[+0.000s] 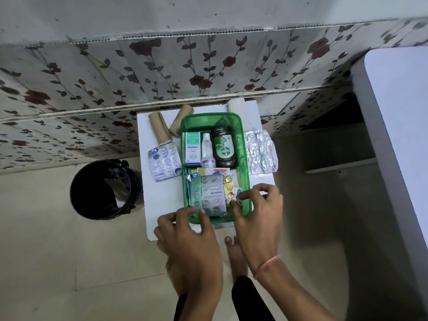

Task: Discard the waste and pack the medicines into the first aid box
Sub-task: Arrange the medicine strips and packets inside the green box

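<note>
Blister strip (212, 193) print unreadable

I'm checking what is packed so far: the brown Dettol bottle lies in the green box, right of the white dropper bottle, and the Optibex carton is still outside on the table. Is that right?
Not quite. The head view shows the Optibex carton already inside the green box, left of the white dropper bottle. The brown Dettol bottle does lie to the dropper bottle's right.

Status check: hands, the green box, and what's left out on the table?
Both hands at box's near end: left hand on rim, right hand fingering small packets inside. Green box holds bottles, carton, strips. Blister strips, cardboard tubes outside. Nothing blocking.
</note>
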